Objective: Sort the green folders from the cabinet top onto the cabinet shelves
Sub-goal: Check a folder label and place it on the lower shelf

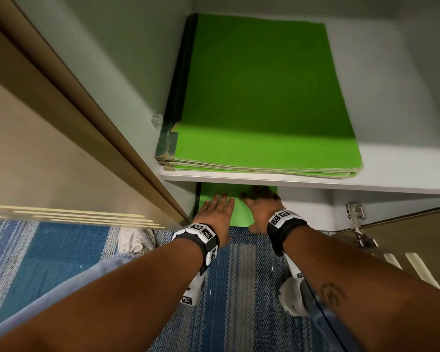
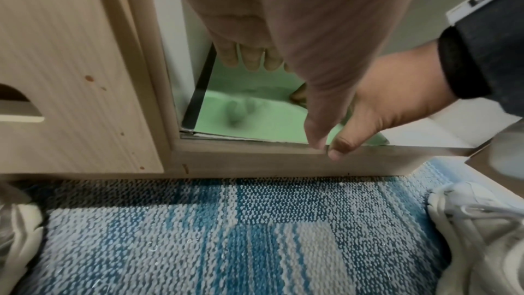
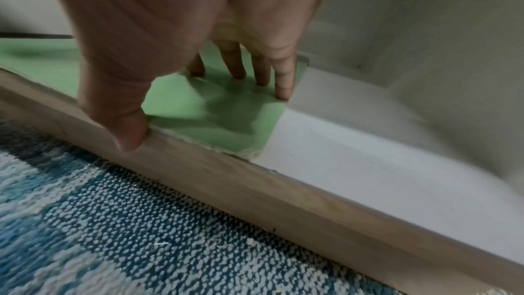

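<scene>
1. Both hands are down at the bottom shelf [image 3: 368,142] of the cabinet, resting on a green folder [image 1: 239,212] that lies flat there.
2. Left hand [image 1: 217,212]: palm down, fingers [image 2: 249,59] straight and spread flat on the folder's left part. It presses rather than grips.
3. Right hand [image 1: 261,205]: fingers [image 3: 283,80] extended, tips planted on the folder near its right edge; thumb [image 3: 127,129] hangs down over the shelf's wooden front lip [image 3: 226,176]. Nothing is pinched or wrapped (touching only).
4. The folder sits against the left wall of the bottom shelf, its dark spine [image 2: 198,98] along that wall, its near edge at the front lip. The right part of the shelf floor is bare white.
5. Middle shelf [image 1: 315,185] above: a stack of green folders [image 1: 264,97], flat, pushed toward the left wall, front edges near the shelf's front edge. Worn paper edges show at the stack's front left corner.
6. Left door [image 1: 48,148] stands open, wood grain; a right door with a metal hinge [image 1: 356,212] is also open.
7. Floor: blue-and-grey striped carpet [image 1: 226,288]. White shoes [image 1: 135,241] on either side of the arms.
8. Black wristbands [image 1: 203,241] with white marker blocks on both wrists.
</scene>
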{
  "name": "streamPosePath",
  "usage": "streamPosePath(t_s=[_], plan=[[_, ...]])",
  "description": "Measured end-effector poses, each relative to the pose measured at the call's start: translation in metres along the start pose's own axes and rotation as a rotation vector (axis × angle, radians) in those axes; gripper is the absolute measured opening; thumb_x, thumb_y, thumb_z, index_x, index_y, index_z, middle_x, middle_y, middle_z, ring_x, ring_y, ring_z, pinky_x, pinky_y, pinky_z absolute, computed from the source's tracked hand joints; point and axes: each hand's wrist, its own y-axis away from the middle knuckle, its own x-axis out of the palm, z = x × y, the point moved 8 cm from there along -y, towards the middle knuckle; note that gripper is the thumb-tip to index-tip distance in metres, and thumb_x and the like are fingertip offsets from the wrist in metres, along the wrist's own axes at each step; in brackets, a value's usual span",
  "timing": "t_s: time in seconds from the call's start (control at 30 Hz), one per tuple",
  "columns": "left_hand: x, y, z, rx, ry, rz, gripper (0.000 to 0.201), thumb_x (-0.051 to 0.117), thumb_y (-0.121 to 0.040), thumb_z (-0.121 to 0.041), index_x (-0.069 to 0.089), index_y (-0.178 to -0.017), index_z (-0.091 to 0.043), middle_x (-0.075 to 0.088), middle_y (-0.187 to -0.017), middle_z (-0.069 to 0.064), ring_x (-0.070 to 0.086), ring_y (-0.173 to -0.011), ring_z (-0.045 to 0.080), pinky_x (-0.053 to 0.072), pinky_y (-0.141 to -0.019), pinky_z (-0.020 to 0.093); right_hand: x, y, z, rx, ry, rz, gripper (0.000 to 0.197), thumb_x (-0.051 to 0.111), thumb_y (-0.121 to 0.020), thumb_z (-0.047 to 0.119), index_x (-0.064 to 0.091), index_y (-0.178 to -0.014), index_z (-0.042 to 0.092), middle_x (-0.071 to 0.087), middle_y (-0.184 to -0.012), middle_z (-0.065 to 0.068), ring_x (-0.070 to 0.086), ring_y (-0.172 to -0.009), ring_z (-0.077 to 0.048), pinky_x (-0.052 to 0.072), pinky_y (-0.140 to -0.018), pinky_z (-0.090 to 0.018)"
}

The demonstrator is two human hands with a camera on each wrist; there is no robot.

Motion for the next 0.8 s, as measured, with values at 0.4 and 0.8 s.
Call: streamPosePath(t_s=[0.4, 0.8], plan=[[-0.021, 0.028, -0.005, 0.021, 0.030, -0.069, 0.093, 0.057, -0.088, -0.039, -0.004, -0.153, -0.012, -0.009, -0.161, 0.010, -0.006, -0.149, 0.026, 0.003, -0.119, 0.040, -0.030, 0.026, 0.007, 0.007, 0.018, -0.029, 0.076, 0.061, -0.074, 0.060, 0.043, -0.136, 0.020, 0.056, -0.131, -0.008, 0.056, -0.114, -0.030, 0.049, -0.091, -0.040], [-0.152, 0.148, -0.043, 0.100, 0.067, -0.366, 0.070, 0.057, -0.088, -0.039, 0.027, -0.145, -0.014, 0.039, -0.148, 0.010, 0.039, -0.135, 0.026, 0.027, -0.115, 0.035, -0.160, 0.166, 0.070, -0.098, -0.094, -0.230, 0.045, 0.051, -0.091, 0.033, 0.045, -0.133, 0.016, 0.057, -0.130, -0.011, 0.058, -0.114, -0.030, 0.049, -0.091, -0.036]])
